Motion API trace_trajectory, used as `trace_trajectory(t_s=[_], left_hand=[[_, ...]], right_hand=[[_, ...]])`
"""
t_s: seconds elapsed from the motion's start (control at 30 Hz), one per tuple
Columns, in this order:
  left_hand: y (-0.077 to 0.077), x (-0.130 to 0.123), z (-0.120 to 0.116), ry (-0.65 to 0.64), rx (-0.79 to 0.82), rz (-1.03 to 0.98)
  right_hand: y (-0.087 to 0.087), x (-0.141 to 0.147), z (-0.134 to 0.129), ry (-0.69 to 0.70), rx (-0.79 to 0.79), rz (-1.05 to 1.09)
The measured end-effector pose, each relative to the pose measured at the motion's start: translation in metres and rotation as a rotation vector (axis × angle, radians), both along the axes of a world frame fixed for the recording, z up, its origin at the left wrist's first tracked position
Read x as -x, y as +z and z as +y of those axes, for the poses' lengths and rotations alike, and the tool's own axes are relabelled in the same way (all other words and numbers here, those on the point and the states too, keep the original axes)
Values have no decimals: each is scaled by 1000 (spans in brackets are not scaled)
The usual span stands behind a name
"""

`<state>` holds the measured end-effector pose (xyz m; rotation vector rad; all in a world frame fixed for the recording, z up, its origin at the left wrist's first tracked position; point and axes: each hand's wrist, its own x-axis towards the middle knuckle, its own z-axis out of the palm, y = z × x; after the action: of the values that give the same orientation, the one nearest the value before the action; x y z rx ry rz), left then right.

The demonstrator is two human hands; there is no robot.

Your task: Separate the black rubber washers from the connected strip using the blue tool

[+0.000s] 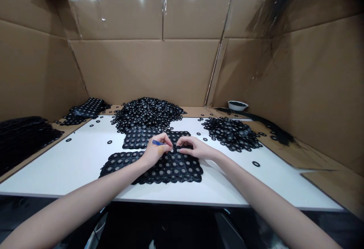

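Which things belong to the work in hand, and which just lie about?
In use:
- slim blue tool, in the left hand
- nearer black sheet of grey-centred discs, right hand at its far edge
- probably the large mound of black rings

Apparently lying about:
- round white bowl, far right
- stray black ring on the white tabletop
- black layered stack, far left

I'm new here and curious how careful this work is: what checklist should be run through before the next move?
1. Left hand holds the blue tool: ok.
2. Right hand is at the near black sheet: ok.
3. Near black sheet rests on the white board: ok.
4. Loose rings all gathered in piles: not ok, several lie scattered.
5. Tool tip well placed: cannot tell, too small.
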<state>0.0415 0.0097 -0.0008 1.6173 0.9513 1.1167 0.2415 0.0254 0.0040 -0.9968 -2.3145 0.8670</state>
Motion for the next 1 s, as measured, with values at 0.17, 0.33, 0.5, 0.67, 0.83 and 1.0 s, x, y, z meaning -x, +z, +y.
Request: trace_trajectory(t_s=[0.17,0.33,0.5,0.67,0.83,1.0], left_hand=[[-3,1,2,-9,-8,9],[-1,2,-1,-26,-23,4],[8,3,-7,-85,-56,-9],[11,4,-7,-86,-117,78],[5,4,-4,-94,-97,90],[2,3,-3,-101,-98,82]], right_hand=[[-2,6,0,2,40,17],[-1,6,1,39,57,22],[6,1,0,86,61,-5],[8,-4,-2,60,85,-56],[7,-3,-4,74,104,-60],[2,5,-5,17,7,-30]])
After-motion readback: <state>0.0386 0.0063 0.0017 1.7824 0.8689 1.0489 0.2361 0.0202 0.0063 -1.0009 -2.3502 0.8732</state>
